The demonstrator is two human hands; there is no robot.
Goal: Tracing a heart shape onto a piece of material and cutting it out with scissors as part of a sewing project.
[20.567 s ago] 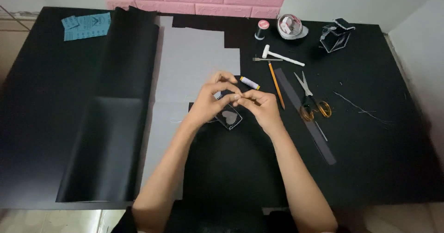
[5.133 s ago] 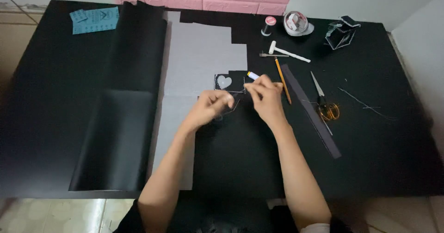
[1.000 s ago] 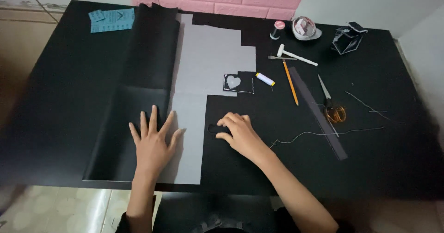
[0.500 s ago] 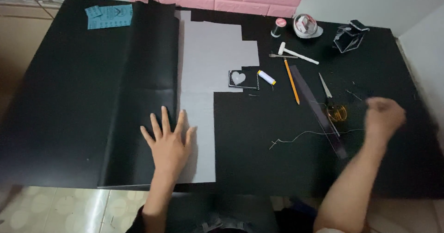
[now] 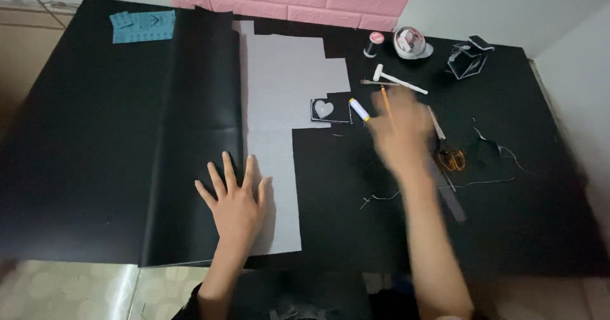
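Since half a second ago, the right hand (image 5: pixel 399 128) has been swung back from the right edge of the bench (image 5: pixel 76 136) toward its middle, and it is now seen blurred above the pencil (image 5: pixel 384 98) and the upper end of the dark ruler (image 5: pixel 452 199). Its fingers appear loosely spread and released, but the blur is too strong for certainty; nothing can be made out in their grasp.

The left hand (image 5: pixel 236 200) is laid flat, fingers splayed, on the seam where the black sheet (image 5: pixel 190 136) meets the grey sheet (image 5: pixel 279 104); nothing is gripped.

The small black square with the heart cut-out (image 5: pixel 324 109) and the white tube with yellow cap (image 5: pixel 359 110) are found just left of the right hand, slightly farther away. The tube's long axis is angled from far-left to near-right, its near end pointing toward the fingers. The right hand is much nearer to both than the left, which is held well apart, near and left.

A thread (image 5: pixel 438 186) is trailed across the bench near the right forearm, and the scissors (image 5: pixel 448 148) are placed just right of the hand. A small white hammer (image 5: pixel 397 80) is set farther off.
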